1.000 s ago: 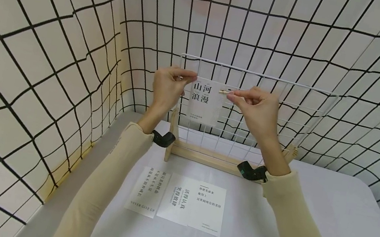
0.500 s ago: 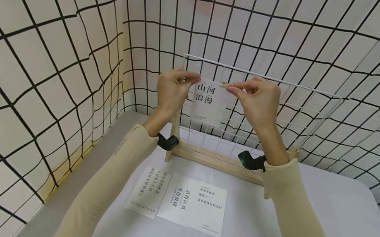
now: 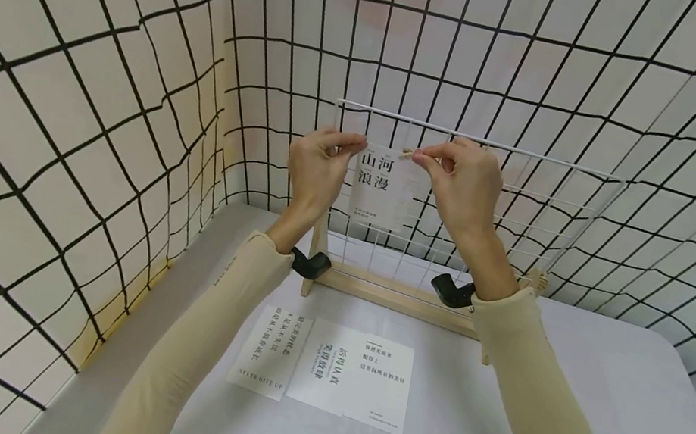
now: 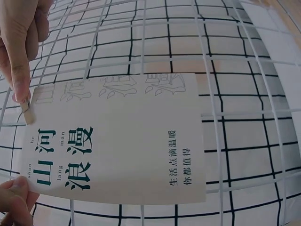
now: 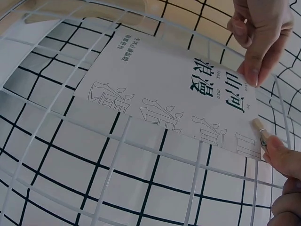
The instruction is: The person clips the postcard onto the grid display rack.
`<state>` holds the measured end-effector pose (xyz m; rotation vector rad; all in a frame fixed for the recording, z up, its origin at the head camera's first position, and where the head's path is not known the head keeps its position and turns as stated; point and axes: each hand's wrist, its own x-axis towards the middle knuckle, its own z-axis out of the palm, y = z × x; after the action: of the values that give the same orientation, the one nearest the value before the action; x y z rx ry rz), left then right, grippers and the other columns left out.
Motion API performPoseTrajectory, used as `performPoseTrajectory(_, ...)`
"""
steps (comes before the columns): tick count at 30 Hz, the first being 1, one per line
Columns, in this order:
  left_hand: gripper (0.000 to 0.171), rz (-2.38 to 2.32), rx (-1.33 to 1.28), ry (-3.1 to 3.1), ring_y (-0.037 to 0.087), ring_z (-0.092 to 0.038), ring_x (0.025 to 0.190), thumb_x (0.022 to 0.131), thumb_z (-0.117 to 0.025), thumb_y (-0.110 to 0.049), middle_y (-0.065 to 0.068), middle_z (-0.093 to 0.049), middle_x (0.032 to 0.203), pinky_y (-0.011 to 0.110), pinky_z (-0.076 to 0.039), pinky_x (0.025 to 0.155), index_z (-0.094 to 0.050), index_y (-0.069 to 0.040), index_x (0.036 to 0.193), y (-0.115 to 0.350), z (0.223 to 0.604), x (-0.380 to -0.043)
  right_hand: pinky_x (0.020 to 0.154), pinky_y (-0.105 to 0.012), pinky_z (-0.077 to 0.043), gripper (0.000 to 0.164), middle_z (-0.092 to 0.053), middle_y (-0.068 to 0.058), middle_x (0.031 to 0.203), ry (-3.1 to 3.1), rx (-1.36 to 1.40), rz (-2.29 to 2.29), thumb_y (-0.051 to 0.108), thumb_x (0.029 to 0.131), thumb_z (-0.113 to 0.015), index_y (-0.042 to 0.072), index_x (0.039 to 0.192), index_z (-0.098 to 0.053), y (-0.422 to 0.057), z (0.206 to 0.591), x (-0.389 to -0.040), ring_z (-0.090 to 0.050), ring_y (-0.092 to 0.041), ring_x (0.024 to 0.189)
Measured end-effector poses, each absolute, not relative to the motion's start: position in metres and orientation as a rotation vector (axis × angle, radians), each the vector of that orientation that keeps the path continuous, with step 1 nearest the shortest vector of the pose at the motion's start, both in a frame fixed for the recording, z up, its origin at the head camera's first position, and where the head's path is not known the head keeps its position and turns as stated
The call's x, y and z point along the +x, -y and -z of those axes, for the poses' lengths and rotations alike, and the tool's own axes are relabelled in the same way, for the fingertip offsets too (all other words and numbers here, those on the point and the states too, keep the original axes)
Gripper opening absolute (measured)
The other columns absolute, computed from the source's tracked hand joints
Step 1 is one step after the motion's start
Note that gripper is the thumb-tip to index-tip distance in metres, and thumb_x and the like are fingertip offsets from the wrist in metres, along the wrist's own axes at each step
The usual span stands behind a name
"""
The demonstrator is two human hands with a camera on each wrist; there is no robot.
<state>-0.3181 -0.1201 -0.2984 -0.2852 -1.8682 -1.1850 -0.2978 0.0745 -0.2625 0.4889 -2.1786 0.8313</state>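
A white card (image 3: pixel 381 196) with dark Chinese characters is held upright against the white wire grid rack (image 3: pixel 538 155). My left hand (image 3: pixel 317 170) pinches the card's upper left corner between thumb and fingers. Near its upper right corner, my right hand (image 3: pixel 466 191) pinches a small wooden clothespin (image 5: pixel 260 131). In the right wrist view the clothespin's tip lies over the card's top edge; whether it also takes in a grid wire I cannot tell. The left wrist view shows the whole face of the card (image 4: pixel 127 146).
Three printed cards lie on the white table: a left card (image 3: pixel 270 350), a middle card (image 3: pixel 323 365) and a right card (image 3: pixel 382 384). The rack stands on a wooden base (image 3: pixel 396 302). Black grid lines cover the walls behind and at left.
My right hand has moved left and slightly up, bringing the clothespin from beside the card onto its top edge. The left hand still pinches the corner.
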Motion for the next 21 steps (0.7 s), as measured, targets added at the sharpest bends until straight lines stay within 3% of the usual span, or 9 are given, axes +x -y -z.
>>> performPoseTrajectory(12,0.004,1.205,-0.286,1.819,0.007,-0.039,0.054,0.088,-0.082,-0.008,0.014,-0.077,0.081,0.015,-0.022,0.050,-0.083,-0.005,0.090,0.1198,0.2995,-0.3188,0.061,-0.027,-0.023,0.024,-0.042,-0.005,0.064,2.182,0.518,-0.883,0.023,0.089,-0.081,0.001,0.099,-0.082,-0.0758,0.2604,-0.3018,-0.035,-0.020,0.063)
performPoseTrajectory(21,0.008,1.278,-0.342,1.812,-0.002,-0.038,0.048,0.088,-0.082,-0.008,0.016,-0.077,0.083,0.013,-0.026,0.047,-0.083,-0.002,0.092,0.1216,0.3033,-0.3203,0.062,-0.026,-0.025,0.022,-0.042,-0.005,0.063,2.176,0.522,-0.954,0.021,0.091,-0.081,0.001,0.099,-0.082,-0.0790,0.2625,-0.3047,-0.037,-0.019,0.062)
